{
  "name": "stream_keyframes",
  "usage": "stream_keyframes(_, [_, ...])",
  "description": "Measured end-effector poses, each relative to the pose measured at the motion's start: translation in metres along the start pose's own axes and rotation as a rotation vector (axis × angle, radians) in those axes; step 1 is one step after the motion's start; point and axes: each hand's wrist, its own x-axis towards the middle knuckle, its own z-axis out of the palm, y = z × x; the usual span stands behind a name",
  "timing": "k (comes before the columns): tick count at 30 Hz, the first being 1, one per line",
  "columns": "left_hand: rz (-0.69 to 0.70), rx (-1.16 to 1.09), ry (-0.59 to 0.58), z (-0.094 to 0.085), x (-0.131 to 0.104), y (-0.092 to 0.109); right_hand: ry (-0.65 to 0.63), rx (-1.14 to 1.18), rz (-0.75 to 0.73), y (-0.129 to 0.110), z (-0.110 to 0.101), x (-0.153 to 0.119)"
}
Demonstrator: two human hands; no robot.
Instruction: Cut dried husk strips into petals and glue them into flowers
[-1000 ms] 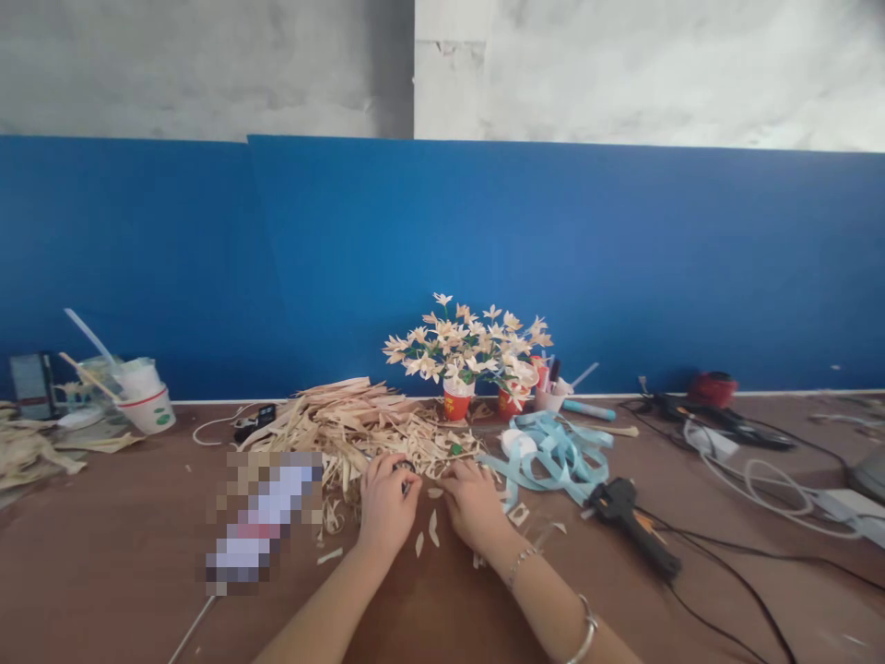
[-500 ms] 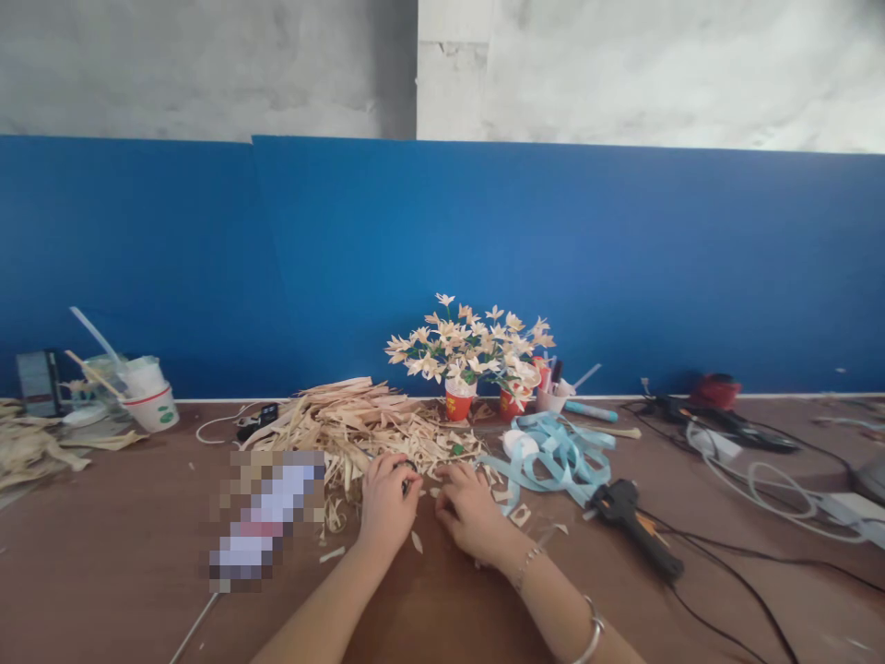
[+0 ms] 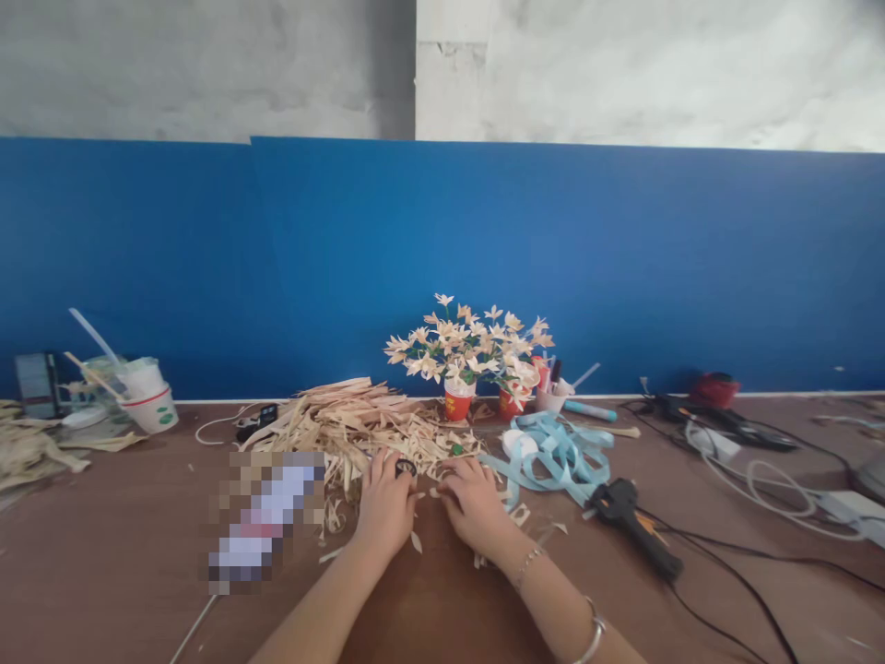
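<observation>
My left hand (image 3: pixel 387 503) rests at the near edge of a heap of pale dried husk strips (image 3: pixel 366 420), fingers spread forward. A small black ring-shaped object (image 3: pixel 406 468) shows beside its fingers, and nothing is visibly gripped. To its right, my right hand (image 3: pixel 474 503) lies palm down with its fingers apart, over small husk scraps. A gap separates the two hands. Behind them stand pale husk flowers (image 3: pixel 456 341) in a red and white cup (image 3: pixel 457 402). Light blue ribbon (image 3: pixel 560 456) lies tangled to the right of my right hand.
A black glue gun (image 3: pixel 636 526) with cables lies at the right. On the left are a blurred-out phone (image 3: pixel 266 521) and a white cup (image 3: pixel 156 406) with a red rim. A blue partition (image 3: pixel 346 258) rises behind the brown table (image 3: pixel 124 544).
The fingers of my left hand have straightened and spread, uncovering more of the black ring-shaped object. My right hand's fingers have stretched slightly forward.
</observation>
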Motion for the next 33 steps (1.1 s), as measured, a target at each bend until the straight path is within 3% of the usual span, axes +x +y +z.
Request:
stream_keyframes(12, [0.099, -0.171, 0.038, 0.0037, 0.0015, 0.0003, 0.059, 0.006, -0.042, -0.0049, -0.0018, 0.0026])
stream_keyframes(21, [0.06, -0.314, 0.017, 0.0073, 0.004, -0.0021, 0.118, 0.067, -0.025, -0.0031, -0.0057, 0.0032])
stream_keyframes(33, [0.081, -0.304, 0.055, 0.0035, 0.0031, 0.0032, 0.118, 0.138, 0.001, -0.0048, -0.0026, 0.0035])
